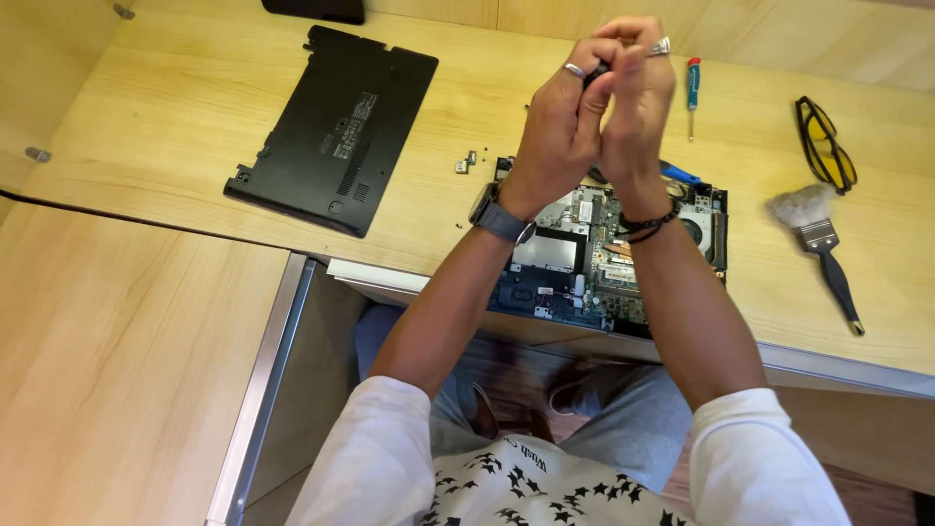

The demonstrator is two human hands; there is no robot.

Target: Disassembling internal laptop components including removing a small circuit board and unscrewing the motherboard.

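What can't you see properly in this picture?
- Small dark thing, head view: mostly hidden between the left hand and right hand.
- Opened laptop, head view: both forearms cover much of its middle.
- Tiny parts on the desk, head view: too small to tell.

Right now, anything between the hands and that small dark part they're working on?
Nothing visible. Both hands, left hand and right hand, are pressed together around the small dark part, raised above the opened laptop. The fingers hide most of it.
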